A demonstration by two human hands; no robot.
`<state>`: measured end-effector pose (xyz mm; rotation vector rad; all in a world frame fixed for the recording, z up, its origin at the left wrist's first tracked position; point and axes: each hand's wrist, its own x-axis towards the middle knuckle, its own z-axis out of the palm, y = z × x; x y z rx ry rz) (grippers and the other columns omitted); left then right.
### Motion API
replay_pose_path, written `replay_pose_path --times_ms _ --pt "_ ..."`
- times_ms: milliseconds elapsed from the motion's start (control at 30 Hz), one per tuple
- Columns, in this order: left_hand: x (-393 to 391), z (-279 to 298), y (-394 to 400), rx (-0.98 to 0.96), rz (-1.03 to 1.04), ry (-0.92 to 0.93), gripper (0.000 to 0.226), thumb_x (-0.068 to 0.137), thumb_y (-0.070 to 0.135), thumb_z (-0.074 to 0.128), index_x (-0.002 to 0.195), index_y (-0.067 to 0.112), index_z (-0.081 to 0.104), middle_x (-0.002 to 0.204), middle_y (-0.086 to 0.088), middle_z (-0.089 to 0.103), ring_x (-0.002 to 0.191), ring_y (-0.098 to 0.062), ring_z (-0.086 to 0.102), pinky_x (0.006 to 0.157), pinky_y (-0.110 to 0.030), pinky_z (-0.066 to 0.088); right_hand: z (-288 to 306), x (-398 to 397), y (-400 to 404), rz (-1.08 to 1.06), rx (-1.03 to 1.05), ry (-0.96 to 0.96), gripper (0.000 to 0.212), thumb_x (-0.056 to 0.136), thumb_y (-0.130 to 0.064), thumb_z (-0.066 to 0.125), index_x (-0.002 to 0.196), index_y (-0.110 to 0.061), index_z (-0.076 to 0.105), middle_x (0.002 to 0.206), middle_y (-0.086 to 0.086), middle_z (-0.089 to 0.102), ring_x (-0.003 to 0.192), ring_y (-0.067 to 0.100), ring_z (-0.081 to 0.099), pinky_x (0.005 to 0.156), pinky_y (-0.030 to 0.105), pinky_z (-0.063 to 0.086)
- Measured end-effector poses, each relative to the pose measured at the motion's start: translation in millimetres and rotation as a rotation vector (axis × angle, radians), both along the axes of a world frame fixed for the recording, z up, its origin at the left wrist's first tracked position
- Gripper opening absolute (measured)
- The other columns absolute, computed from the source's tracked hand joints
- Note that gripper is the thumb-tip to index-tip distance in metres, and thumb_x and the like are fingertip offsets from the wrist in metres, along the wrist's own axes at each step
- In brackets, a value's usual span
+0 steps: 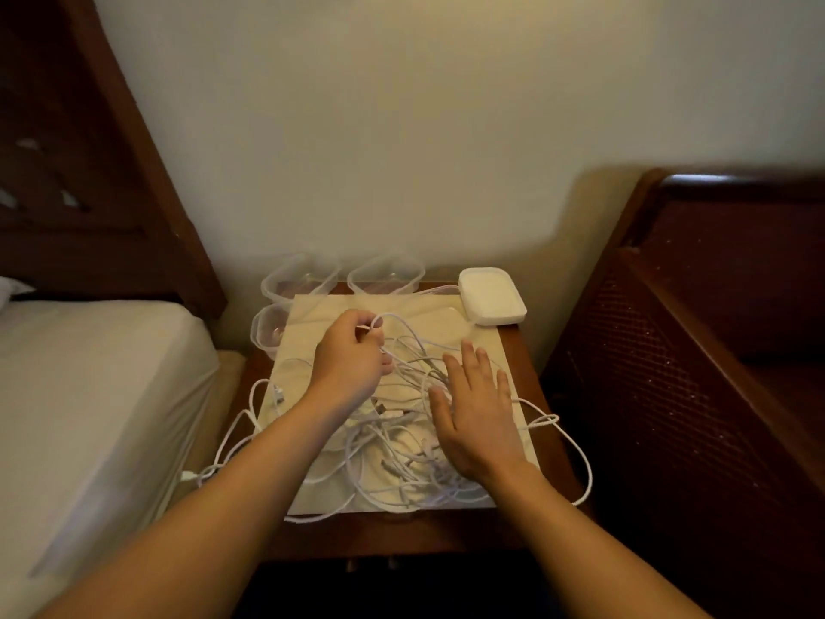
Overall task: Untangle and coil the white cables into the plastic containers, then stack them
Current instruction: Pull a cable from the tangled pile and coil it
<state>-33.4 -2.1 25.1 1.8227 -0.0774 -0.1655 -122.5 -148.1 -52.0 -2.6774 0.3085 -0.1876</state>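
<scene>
Left hand (352,350) pinches white cable (404,328); right hand (473,422) flat, fingers straight, on tangle (393,457).

Cables (402,444): white. Containers (299,277): clear. Lids (492,296): white. Mat (451,323) under the pinched strand was cream. Table (522,350): dark red-brown wood.

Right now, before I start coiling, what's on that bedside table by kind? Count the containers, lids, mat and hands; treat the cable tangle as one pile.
Clear plastic containers: 3
White lid stack: 1 (how many lids cannot be told)
Tangled white cable pile: 1
Cream mat: 1
Hands: 2, left hand pinching a cable, right hand flat on the pile
Total: 8
</scene>
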Motion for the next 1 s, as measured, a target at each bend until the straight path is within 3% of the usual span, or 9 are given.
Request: replay_pose_path --times_ms 200,300,433,500,600,700,767,867,1000 --pt "4 49 -10 -0.104 -0.008 -0.126 0.016 0.104 0.01 0.048 0.099 0.02 0.06 0.09 -0.005 0.063 0.075 -0.019 0.065 0.076 -0.042 0.063 37 0 -5 -0.042 0.049 -0.114 0.052 0.108 -0.044 0.024 0.157 -0.025 0.028 0.169 -0.002 0.016 0.156 0.017 0.004 0.124 0.037 -0.002" --pt "6 68 -16 -0.222 0.018 -0.147 0.016 0.105 0.008 0.046 0.098 0.019 0.056 0.088 -0.007 0.06 0.069 -0.016 0.062 0.072 -0.036 0.063 27 -4 -7 -0.02 -0.064 -0.023 0.053 0.107 -0.046 0.023 0.157 -0.028 0.025 0.167 -0.003 0.021 0.155 0.021 0.009 0.124 0.046 0.006" --pt "4 77 -19 -0.311 0.017 -0.209 0.017 0.105 0.008 0.047 0.097 0.019 0.056 0.087 -0.004 0.057 0.068 -0.016 0.064 0.076 -0.045 0.063 17 -9 -10 -0.097 -0.111 0.202 0.054 0.108 -0.047 0.021 0.156 -0.025 0.027 0.168 0.001 0.016 0.155 0.028 0.006 0.122 0.058 0.009" --pt "0 76 -16 -0.313 0.019 -0.257 0.017 0.105 0.009 0.048 0.097 0.022 0.057 0.09 -0.005 0.059 0.072 -0.019 0.065 0.077 -0.046 0.063 24 -9 -9 -0.097 -0.024 0.124 0.047 0.107 -0.039 0.029 0.153 -0.026 0.032 0.166 -0.001 0.022 0.155 0.027 0.011 0.122 0.059 0.008" --pt "-3 74 -13 -0.276 -0.02 -0.272 0.017 0.105 0.01 0.049 0.1 0.023 0.059 0.093 -0.007 0.061 0.074 -0.017 0.065 0.076 -0.039 0.064 51 -10 -5 -0.1 0.289 -0.182 0.046 0.096 -0.02 0.044 0.141 -0.029 0.041 0.148 -0.01 0.041 0.14 0.013 0.034 0.122 0.053 0.014" --pt "-3 76 -13 -0.27 -0.092 -0.297 0.02 0.105 0.009 0.05 0.102 0.025 0.062 0.089 -0.004 0.062 0.074 -0.015 0.065 0.075 -0.037 0.063 79 -4 -2 -0.051 0.528 -0.264 0.051 0.096 -0.041 0.047 0.146 -0.035 0.037 0.135 -0.022 0.039 0.13 0.005 0.037 0.11 0.038 0.025" --pt "-6 79 -16 -0.302 -0.125 -0.31 0.021 0.104 0.008 0.051 0.103 0.025 0.063 0.087 -0.003 0.063 0.073 -0.013 0.066 0.074 -0.034 0.062 85 7 -2 -0.011 0.489 -0.176 0.055 0.097 -0.054 0.053 0.147 -0.039 0.037 0.135 -0.022 0.047 0.126 0.006 0.043 0.107 0.042 0.032" --pt "-11 82 -20 -0.356 -0.149 -0.306 0.02 0.103 0.009 0.054 0.112 0.024 0.064 0.088 -0.002 0.064 0.076 -0.014 0.069 0.073 -0.032 0.061 90 20 -5 -0.053 0.428 -0.222 0.022 0.103 -0.038 0.052 0.122 -0.033 0.062 0.112 -0.011 0.071 0.108 0.014 0.064 0.097 0.047 0.049" --pt "-20 61 -20 -0.31 -0.115 -0.16 0.047 0.101 0.01 0.053 0.145 0.023 0.043 0.114 0.003 0.064 0.096 -0.017 0.067 0.08 -0.031 0.059 109 24 -13 -0.107 0.512 -0.317 0.019 0.104 -0.025 0.052 0.102 -0.022 0.071 0.089 -0.009 0.072 0.088 0.011 0.066 0.076 0.034 0.053"
